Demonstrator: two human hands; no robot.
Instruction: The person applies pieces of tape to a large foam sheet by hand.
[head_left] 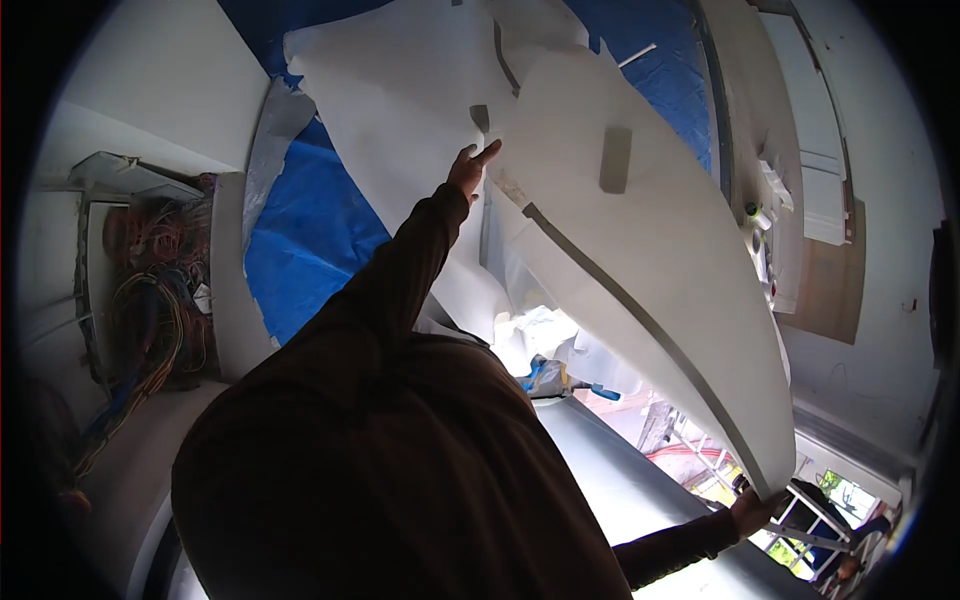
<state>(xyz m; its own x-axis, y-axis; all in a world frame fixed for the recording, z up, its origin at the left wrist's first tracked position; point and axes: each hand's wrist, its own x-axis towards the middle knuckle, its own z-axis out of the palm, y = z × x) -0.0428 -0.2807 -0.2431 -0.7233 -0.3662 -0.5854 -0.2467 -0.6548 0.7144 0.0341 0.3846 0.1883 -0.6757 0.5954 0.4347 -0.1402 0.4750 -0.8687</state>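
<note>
A large white sheet [680, 250] with grey tape strips spreads across the middle and right of the view. My left hand [470, 172], on the outstretched arm, is at its upper left edge. The thumb and a finger show apart there, and the other fingers seem closed around the edge, partly hidden. A long grey tape strip [640, 312] runs along the sheet's lower edge towards my right hand [752, 512]. That hand is closed on the sheet's lower right corner. Behind my left hand lies another white sheet piece [385, 90], with a small grey tape patch [479, 118].
Blue tarp [310, 230] shows behind the white sheets. At left, an open wall box holds bundled wires [150, 310]. A ladder [815, 525] and a person [840, 555] are at lower right. Small items, including a roll [757, 215], are at right.
</note>
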